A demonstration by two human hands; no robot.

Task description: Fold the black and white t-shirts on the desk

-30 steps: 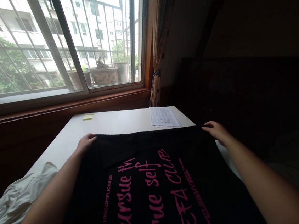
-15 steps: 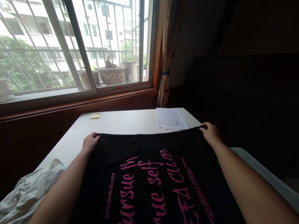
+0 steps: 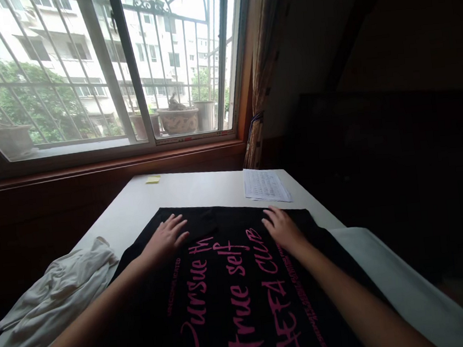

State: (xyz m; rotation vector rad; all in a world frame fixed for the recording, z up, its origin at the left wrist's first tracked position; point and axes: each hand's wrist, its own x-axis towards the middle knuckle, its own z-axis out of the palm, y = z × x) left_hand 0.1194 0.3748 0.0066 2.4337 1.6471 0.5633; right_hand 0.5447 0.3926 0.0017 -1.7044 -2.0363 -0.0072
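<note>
A black T-shirt (image 3: pixel 222 285) with large pink lettering lies spread over the white table, its far edge running nearly straight across. My left hand (image 3: pixel 166 235) rests on the cloth near the far left corner, fingers spread and holding nothing. On the other side, my right hand (image 3: pixel 282 228) lies on the shirt near its far right part, fingers also apart. The near part of the shirt runs out of the bottom of the view.
On the white table (image 3: pixel 200 190) are a yellow sticky note (image 3: pixel 153 179) and some written paper sheets (image 3: pixel 266 185) beyond the shirt. A crumpled white cloth (image 3: pixel 65 285) lies at the left, a pale cloth (image 3: pixel 389 256) at the right. A barred window (image 3: pixel 154 65) stands behind.
Both hands have let go of the shirt's far corners and moved inward onto it, fingers now spread. The shirt's far edge, held taut before, now lies on the table.
</note>
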